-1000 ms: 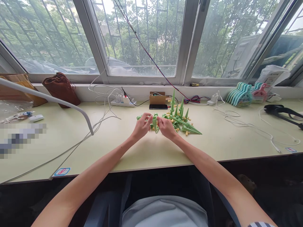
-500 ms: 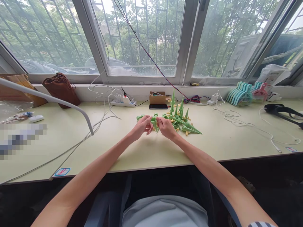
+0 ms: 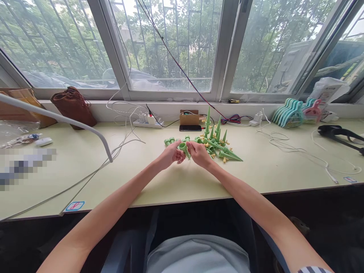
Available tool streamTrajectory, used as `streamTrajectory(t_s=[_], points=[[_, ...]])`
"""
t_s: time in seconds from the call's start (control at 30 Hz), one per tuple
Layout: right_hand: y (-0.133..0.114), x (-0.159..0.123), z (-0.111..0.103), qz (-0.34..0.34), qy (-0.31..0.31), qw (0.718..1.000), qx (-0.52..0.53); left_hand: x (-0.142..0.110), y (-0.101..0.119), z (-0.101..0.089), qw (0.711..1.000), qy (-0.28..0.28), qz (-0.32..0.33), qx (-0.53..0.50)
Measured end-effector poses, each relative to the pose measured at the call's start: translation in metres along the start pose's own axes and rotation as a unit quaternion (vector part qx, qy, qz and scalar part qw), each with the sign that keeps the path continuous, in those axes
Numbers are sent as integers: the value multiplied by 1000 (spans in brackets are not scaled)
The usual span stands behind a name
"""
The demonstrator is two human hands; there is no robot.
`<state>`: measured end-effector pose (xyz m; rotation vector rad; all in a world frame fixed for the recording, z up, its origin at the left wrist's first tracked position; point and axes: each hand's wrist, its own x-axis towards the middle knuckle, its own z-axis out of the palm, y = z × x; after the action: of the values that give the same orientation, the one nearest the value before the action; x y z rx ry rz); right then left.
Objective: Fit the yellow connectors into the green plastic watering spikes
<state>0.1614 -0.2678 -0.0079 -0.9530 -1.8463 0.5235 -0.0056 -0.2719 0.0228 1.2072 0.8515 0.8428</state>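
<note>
Between my two hands is a green plant watering spike point(image 3: 183, 147), a hollow cone with its round open end turned up toward me. My left hand point(image 3: 171, 154) is closed, gripping the spike from the left with its fingers curled. My right hand point(image 3: 199, 153) is closed against its right side, and the fingertips there are partly hidden. Just right of it lies a pile of green watering spikes point(image 3: 231, 153) with small yellow valves point(image 3: 225, 160), several standing point up. Behind my left hand sit several small green caps point(image 3: 167, 142).
At the back a black phone point(image 3: 190, 128) lies before a small cardboard box point(image 3: 189, 118). A power strip point(image 3: 148, 123) and white cables are to the left, with a brown pouch point(image 3: 73, 109) beyond. Hangers point(image 3: 288, 113) and black headgear point(image 3: 338, 134) are at the right.
The spike has shifted slightly left and its open end has tilted more toward me. My left fingers have curled further in around it. The pile has not moved.
</note>
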Motion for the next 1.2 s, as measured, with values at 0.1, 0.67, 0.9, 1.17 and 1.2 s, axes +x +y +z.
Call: streamTrajectory(t_s=[0.1, 0.67, 0.9, 1.17, 1.2], points=[[2, 0, 0, 1, 0, 1000, -6, 0, -1, -1, 1000, -10, 23, 1], [6, 1, -1, 9, -5, 1000, -12, -1, -3, -4, 997, -30, 57, 31], [7, 2, -1, 16, -7, 1000, -11, -3, -2, -4, 996, -34, 68, 49], [6, 1, -1, 18, -17, 999, -22, -4, -4, -3, 990, -14, 105, 99], [6, 1, -1, 19, -17, 999, -24, -5, -4, -3, 988, -10, 110, 107]])
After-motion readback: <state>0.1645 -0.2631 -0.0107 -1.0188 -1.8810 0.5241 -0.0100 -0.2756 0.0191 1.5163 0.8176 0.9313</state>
